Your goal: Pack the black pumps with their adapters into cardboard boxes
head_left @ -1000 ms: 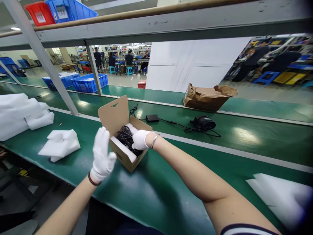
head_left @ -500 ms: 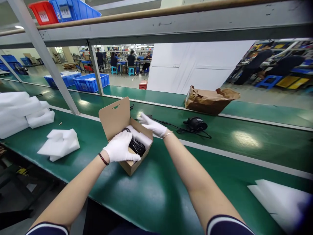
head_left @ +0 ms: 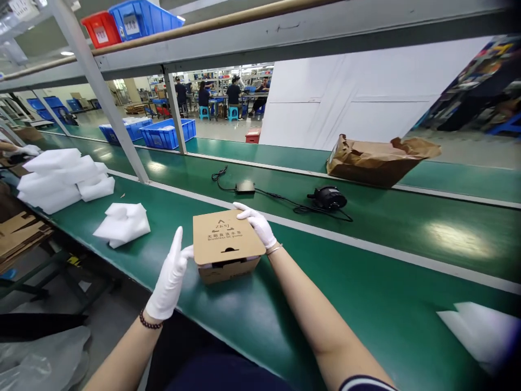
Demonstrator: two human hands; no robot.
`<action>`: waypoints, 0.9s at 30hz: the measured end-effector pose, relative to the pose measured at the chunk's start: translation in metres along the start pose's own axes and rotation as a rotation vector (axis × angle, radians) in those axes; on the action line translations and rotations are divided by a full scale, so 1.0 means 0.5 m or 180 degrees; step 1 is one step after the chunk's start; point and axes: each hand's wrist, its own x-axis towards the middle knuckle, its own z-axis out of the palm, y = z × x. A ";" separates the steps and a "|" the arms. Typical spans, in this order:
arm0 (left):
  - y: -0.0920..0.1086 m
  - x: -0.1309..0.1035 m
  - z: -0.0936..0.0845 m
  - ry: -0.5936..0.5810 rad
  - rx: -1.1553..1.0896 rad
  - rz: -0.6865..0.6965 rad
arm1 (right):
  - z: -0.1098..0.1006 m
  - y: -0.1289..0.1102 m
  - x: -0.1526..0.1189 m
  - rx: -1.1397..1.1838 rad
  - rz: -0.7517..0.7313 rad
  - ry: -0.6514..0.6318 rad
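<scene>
A brown cardboard box [head_left: 228, 239] printed "Brushless DC pump" stands on the green bench, its lid folded over and a narrow gap left at the front edge. My right hand [head_left: 257, 225], in a white glove, rests on the box's back right corner with its fingers stretched out. At the left of the box my gloved left hand [head_left: 169, 277] is raised, fingers spread, a fingertip close to the lid's side; it holds nothing. Behind the box lie a black pump [head_left: 329, 197] and a small black adapter [head_left: 245, 188] joined by cable.
White foam pieces [head_left: 122, 224] lie at the left, near a foam pile [head_left: 61, 179]; more foam [head_left: 484, 331] is at the right. A crumpled brown paper bag [head_left: 366, 160], blue bins [head_left: 166, 134] and slanted metal posts [head_left: 101, 98] stand beyond. A co-worker's gloved hand shows far left.
The box lid has swung down over the black cable and foam inside, and the box has turned. My left hand has come off the contents to the left side. The view has shifted.
</scene>
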 end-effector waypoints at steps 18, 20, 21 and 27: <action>-0.151 -0.022 0.018 0.1080 0.2568 0.2802 | -0.002 -0.011 -0.164 -0.1244 -0.1630 -0.0478; -0.154 -0.012 0.008 0.0724 0.2582 0.3167 | -0.003 0.005 -0.171 -0.1263 -0.1736 -0.0342; -0.154 -0.007 0.003 0.0611 0.2561 0.3262 | -0.004 0.011 -0.175 -0.1331 -0.1793 -0.0297; -0.145 0.009 -0.009 0.0602 0.2547 0.3328 | 0.027 -0.017 -0.190 -0.2335 -0.2091 0.0112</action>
